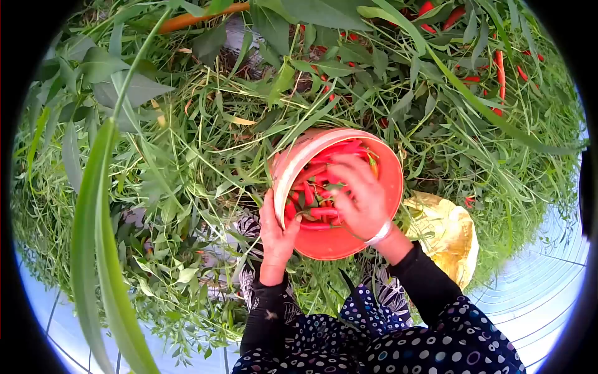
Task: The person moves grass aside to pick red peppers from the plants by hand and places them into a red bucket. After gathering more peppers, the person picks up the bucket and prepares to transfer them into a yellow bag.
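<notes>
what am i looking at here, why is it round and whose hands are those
This is one picture from a camera worn on a person's head, looking down at their own bare hands; the wide lens bends it round. There is no machine. The left hand grips the rim of an orange-red bucket. The right hand is inside it, on the red chillies; whether it grips any is unclear. Around them are green plants and a yellowish bag.
</notes>
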A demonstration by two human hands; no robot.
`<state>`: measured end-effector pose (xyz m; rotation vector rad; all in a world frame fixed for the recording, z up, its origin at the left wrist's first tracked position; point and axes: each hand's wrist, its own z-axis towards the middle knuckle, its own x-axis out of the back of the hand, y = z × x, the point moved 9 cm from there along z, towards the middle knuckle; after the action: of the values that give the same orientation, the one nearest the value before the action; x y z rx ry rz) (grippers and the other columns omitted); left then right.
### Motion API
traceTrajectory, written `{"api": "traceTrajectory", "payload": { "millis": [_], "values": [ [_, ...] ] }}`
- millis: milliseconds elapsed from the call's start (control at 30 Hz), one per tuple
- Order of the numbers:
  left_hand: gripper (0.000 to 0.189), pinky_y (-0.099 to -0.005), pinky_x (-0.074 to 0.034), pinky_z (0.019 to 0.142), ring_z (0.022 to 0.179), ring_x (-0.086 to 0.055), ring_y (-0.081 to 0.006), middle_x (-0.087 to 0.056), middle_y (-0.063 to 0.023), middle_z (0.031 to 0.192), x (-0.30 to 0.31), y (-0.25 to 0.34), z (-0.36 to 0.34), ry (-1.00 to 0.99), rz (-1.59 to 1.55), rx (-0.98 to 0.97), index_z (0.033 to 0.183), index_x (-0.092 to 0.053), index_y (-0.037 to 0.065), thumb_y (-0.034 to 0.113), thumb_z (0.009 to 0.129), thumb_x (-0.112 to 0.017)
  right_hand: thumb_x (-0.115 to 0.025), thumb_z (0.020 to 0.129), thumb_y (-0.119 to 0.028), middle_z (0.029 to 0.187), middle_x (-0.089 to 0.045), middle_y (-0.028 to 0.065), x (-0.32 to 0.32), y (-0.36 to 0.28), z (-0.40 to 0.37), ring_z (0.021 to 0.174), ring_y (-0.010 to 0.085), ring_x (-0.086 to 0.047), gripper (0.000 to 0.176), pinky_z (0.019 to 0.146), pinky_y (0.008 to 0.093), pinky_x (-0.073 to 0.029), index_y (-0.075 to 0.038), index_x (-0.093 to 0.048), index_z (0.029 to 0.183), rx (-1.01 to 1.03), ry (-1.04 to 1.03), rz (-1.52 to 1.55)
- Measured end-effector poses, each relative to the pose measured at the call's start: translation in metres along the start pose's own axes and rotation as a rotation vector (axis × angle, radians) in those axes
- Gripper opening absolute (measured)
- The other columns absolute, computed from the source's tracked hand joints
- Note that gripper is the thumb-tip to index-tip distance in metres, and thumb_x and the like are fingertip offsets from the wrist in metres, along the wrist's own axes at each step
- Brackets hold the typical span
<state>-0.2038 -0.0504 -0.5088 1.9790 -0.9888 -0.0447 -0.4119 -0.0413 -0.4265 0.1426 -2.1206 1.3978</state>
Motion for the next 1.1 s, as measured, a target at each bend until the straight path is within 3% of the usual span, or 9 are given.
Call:
{"api": "traceTrajectory", "payload": {
  "millis": [133,233,300,500,567,633,767,867,1100],
  "values": [
    [0.064,-0.0465,-0.035,0.095,0.117,-0.036,-0.0405,-0.036,-0.0218,0.129,0.006,0.004,-0.009,0.07,0.431,0.023,0.13,-0.038,0.005,0.017,0.073,-0.065,-0.059,0.075,-0.001,0.113,-0.055,0.0154,0.075,0.116,-0.081,0.105,0.027,-0.053,0.037,0.091,0.0332,-0.041,0.001,-0.051,0.111,-0.283,0.29,-0.34],
    [0.054,-0.0515,-0.034,0.094,0.12,-0.031,-0.0416,-0.032,-0.0217,0.133,0.007,0.002,-0.013,0.119,0.624,0.072,0.125,-0.045,0.007,0.022,0.076,-0.062,-0.06,0.077,-0.001,0.11,-0.056,0.011,0.065,0.175,-0.117,0.103,0.0206,-0.053,0.04,0.09,0.03,-0.042,0.0,-0.048,0.115,-0.525,0.159,-0.125],
    [0.049,-0.0535,-0.034,0.093,0.121,-0.03,-0.0407,-0.031,-0.0213,0.134,0.012,-0.001,-0.017,0.136,0.636,0.133,0.123,-0.048,0.008,0.024,0.078,-0.059,-0.064,0.075,0.0,0.11,-0.055,0.0084,0.06,0.211,-0.145,0.102,0.0191,-0.054,0.05,0.089,0.0283,-0.044,-0.002,-0.041,0.12,-0.708,0.397,0.553],
    [0.041,-0.0506,-0.036,0.092,0.115,-0.036,-0.0416,-0.038,-0.0236,0.125,0.007,-0.044,-0.033,0.011,0.521,0.239,0.114,-0.048,0.003,0.018,0.076,-0.057,-0.06,0.076,0.001,0.1,-0.062,0.0052,0.013,0.248,-0.195,0.085,0.0137,-0.058,0.043,0.076,0.0271,-0.048,-0.001,-0.049,0.118,-1.022,0.217,0.591],
    [0.039,-0.05,-0.036,0.092,0.112,-0.039,-0.0415,-0.042,-0.0242,0.12,0.014,-0.061,-0.04,-0.055,0.387,0.322,0.111,-0.049,0.003,0.016,0.075,-0.057,-0.059,0.076,0.0,0.09,-0.064,0.0044,0.012,0.237,-0.205,0.08,0.0132,-0.06,0.032,0.071,0.0269,-0.048,-0.002,-0.058,0.107,-0.871,0.152,0.59],
    [0.039,-0.0437,-0.042,0.085,0.097,-0.05,-0.0393,-0.054,-0.0203,0.105,0.028,-0.042,-0.051,-0.05,0.492,0.089,0.11,-0.054,0.003,0.016,0.073,-0.058,-0.056,0.072,-0.002,0.084,-0.065,0.0122,0.025,0.194,-0.209,0.073,0.0199,-0.062,0.035,0.066,0.0309,-0.049,-0.004,-0.057,0.107,-0.708,0.072,0.243],
    [0.038,-0.0451,-0.042,0.085,0.097,-0.05,-0.0407,-0.054,-0.0203,0.107,0.054,0.004,-0.105,-0.184,0.66,0.045,0.11,-0.05,0.003,0.013,0.074,-0.054,-0.057,0.071,-0.008,0.082,-0.063,0.0153,0.069,0.115,-0.223,0.074,0.0264,-0.063,0.037,0.068,0.0336,-0.049,-0.001,-0.055,0.108,-0.738,0.01,0.261],
    [0.036,-0.0388,-0.046,0.082,0.092,-0.057,-0.0371,-0.06,-0.0183,0.101,0.057,0.046,-0.137,-0.285,0.154,0.365,0.11,-0.051,0.001,0.01,0.076,-0.053,-0.057,0.071,-0.007,0.077,-0.062,0.0129,0.111,0.074,-0.221,0.066,0.021,-0.06,0.034,0.063,0.0308,-0.048,0.002,-0.055,0.103,-0.765,-0.015,0.34],
    [0.034,-0.04,-0.048,0.073,0.087,-0.06,-0.0378,-0.061,-0.0228,0.092,0.072,0.149,-0.137,-0.288,0.173,0.307,0.11,-0.05,0.001,0.01,0.078,-0.052,-0.053,0.071,-0.004,0.082,-0.06,0.0041,0.193,-0.019,-0.224,0.068,0.0099,-0.054,0.032,0.062,0.0234,-0.045,0.005,-0.055,0.101,-0.836,0.075,0.384]
  ]
}}
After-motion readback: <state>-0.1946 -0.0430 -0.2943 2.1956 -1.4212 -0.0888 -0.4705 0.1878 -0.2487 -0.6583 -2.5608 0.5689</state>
